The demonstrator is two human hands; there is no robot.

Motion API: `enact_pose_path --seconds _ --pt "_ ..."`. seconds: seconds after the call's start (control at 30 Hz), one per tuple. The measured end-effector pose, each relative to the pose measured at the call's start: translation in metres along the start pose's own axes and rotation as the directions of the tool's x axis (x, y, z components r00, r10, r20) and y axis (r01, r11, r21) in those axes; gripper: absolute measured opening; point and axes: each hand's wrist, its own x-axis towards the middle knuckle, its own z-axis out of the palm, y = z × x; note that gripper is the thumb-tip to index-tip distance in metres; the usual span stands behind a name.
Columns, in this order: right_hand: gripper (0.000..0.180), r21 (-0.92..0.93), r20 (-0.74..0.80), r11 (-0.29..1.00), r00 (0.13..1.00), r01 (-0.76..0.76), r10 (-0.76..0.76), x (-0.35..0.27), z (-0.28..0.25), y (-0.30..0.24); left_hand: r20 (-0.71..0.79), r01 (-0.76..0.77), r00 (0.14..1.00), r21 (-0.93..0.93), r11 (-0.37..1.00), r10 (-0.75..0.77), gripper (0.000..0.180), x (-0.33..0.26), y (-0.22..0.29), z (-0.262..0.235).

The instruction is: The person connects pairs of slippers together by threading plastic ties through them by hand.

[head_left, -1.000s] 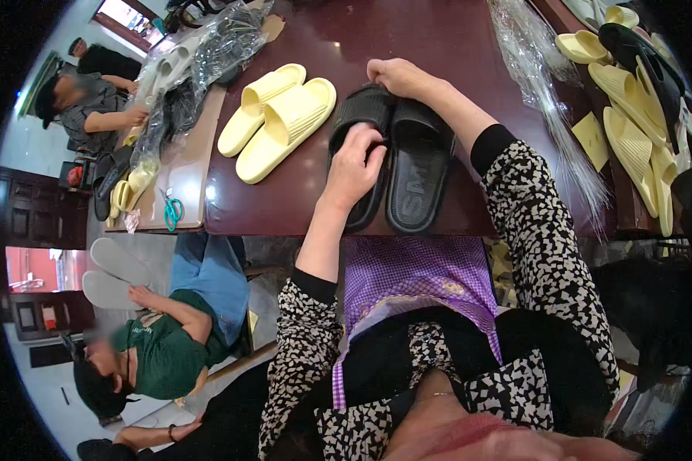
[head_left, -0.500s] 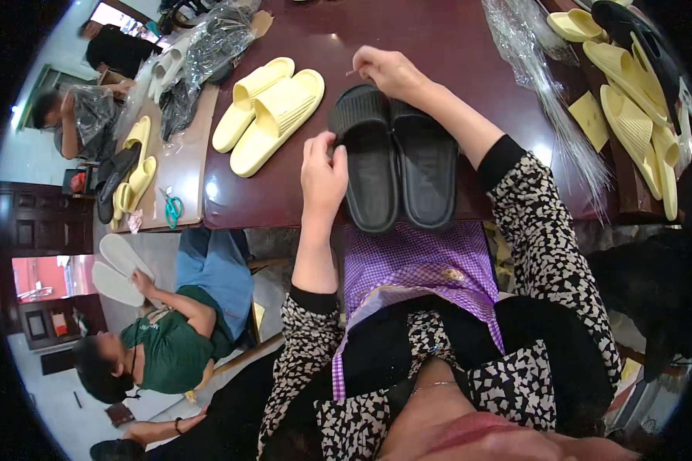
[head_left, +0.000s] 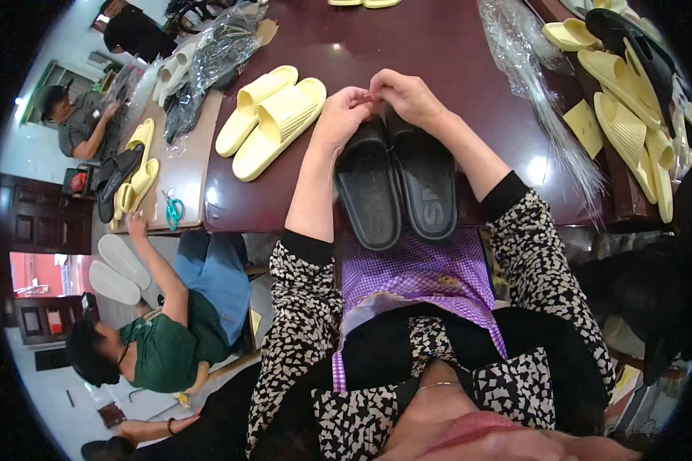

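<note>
The left hand and right hand meet at the fingertips; whether they grip anything cannot be told. Below them, the black slide sandals lie side by side, long axes running bodyward, heels past the tabletop edge over the checked apron; each hand is nearer its own side's slide.

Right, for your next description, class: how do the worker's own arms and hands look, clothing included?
The left sleeve and right sleeve are black, scattered with small, angular cream patches. Each ends in a plain black cuff partway along the forearm, leaving the lower forearms bare. The left hand and right hand are ungloved, and no watch shows at either wrist.
</note>
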Motion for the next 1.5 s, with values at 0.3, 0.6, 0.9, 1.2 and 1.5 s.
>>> enact_pose_path --seconds 0.3,0.6,0.9,1.2,1.5 --pt "0.011 0.222 -0.272 0.968 0.945 -0.12 0.18 -0.013 -0.003 0.008 -0.229 0.028 0.972 -0.119 0.992 -0.055 0.009 -0.012 0.012 0.013" --pt "0.008 -0.085 -0.286 0.996 0.958 -0.036 0.01 -0.009 -0.002 -0.009 -0.207 0.007 0.974 -0.377 0.926 -0.092 0.007 -0.009 0.014 0.022" --pt "0.008 -0.249 -0.267 0.967 0.956 0.052 -0.12 -0.013 -0.002 -0.005 -0.222 0.004 0.971 -0.367 0.93 -0.092 0.005 -0.012 0.01 0.026" --pt "0.007 -0.244 -0.259 0.965 0.952 0.099 -0.163 -0.013 0.001 0.0 -0.249 -0.003 0.965 -0.34 0.941 -0.086 0.005 -0.012 0.008 0.026" --pt "0.004 -0.327 -0.275 0.933 0.929 0.152 -0.248 -0.013 0.003 0.004 -0.207 0.027 0.972 -0.381 0.924 -0.113 0.002 -0.01 0.009 0.027"
